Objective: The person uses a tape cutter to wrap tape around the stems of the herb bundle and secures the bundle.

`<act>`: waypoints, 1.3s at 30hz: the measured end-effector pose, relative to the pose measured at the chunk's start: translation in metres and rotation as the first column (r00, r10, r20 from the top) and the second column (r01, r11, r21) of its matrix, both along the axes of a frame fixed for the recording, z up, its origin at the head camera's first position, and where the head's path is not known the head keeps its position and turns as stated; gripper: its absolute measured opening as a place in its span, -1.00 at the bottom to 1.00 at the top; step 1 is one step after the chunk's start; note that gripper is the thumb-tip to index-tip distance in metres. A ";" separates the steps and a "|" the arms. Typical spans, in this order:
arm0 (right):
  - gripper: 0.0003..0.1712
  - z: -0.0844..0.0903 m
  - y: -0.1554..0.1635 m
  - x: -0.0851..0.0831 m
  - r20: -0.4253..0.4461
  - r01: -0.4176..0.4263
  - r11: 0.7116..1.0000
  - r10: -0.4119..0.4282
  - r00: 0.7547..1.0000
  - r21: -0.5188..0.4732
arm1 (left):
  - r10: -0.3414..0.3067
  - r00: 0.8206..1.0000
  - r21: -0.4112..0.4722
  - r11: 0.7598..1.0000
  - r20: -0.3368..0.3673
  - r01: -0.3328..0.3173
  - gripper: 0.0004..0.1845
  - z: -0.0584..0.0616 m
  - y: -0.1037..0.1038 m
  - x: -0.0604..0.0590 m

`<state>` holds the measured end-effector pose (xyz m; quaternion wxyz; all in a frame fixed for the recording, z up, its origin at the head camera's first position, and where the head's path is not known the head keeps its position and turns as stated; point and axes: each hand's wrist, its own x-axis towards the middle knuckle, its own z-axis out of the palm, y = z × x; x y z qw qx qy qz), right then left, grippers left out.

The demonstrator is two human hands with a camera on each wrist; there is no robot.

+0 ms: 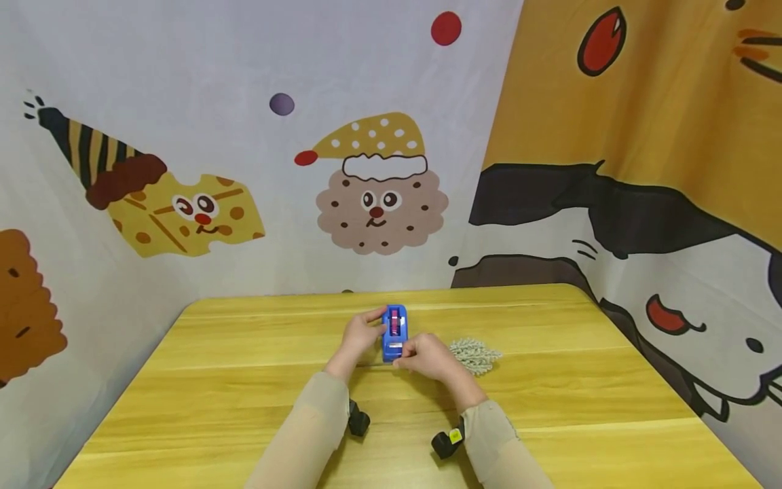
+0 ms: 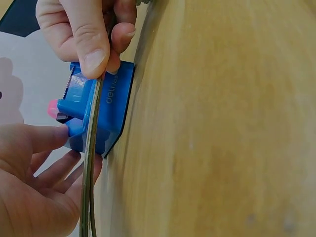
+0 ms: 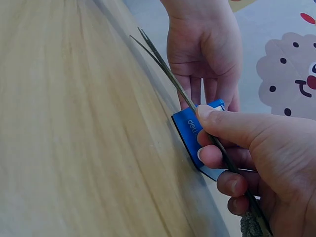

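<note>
A blue tape dispenser (image 1: 387, 339) with a pink roll stands on the table in the head view. My left hand (image 1: 359, 338) grips its left side, the thumb on the near face and the fingers round behind it, as the left wrist view shows. Thin green-brown stems (image 2: 89, 158) of a grey-green sprig pass between the thumb and fingers of my right hand (image 1: 429, 357), right at the dispenser's front end. The sprig's bushy head (image 1: 476, 356) sticks out to the right of that hand. In the right wrist view the stem ends (image 3: 150, 53) point away past the dispenser.
The wood-grain table (image 1: 232, 380) reaches back to a curtain (image 1: 232, 54) printed with cartoon figures. A black wrist camera (image 1: 358, 420) hangs under the left cuff, and another black camera (image 1: 444, 445) under the right one.
</note>
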<state>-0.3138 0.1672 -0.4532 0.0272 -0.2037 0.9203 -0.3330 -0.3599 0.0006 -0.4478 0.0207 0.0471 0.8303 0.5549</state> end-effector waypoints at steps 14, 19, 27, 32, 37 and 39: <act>-0.69 -0.008 0.000 0.001 -0.092 0.018 1.000 -0.016 0.996 0.024 | 0.002 1.000 0.001 1.000 -0.006 -0.002 -0.57 -0.002 0.001 0.000; -0.70 -0.009 0.001 0.001 -0.132 0.011 1.000 -0.008 0.991 0.028 | 0.001 1.000 0.001 1.000 -0.004 -0.001 -0.58 -0.003 0.000 -0.001; -0.70 -0.015 0.003 0.000 -0.198 -0.005 1.000 0.009 0.980 0.020 | -0.002 1.000 -0.008 1.000 0.006 0.002 -0.57 -0.003 0.001 -0.001; -0.70 -0.015 0.003 0.001 -0.206 0.009 1.000 -0.003 0.979 0.027 | 0.000 1.000 -0.007 1.000 0.006 0.000 -0.57 -0.002 0.001 -0.001; -0.74 -0.016 0.003 0.003 -0.186 0.020 0.997 -0.006 0.983 0.071 | 0.002 1.000 -0.022 1.000 -0.005 -0.002 -0.58 -0.001 0.002 0.000; -0.75 -0.018 0.004 0.003 -0.183 0.017 0.997 -0.003 0.983 0.078 | 0.000 1.000 -0.027 1.000 -0.008 0.000 -0.58 -0.002 0.002 0.000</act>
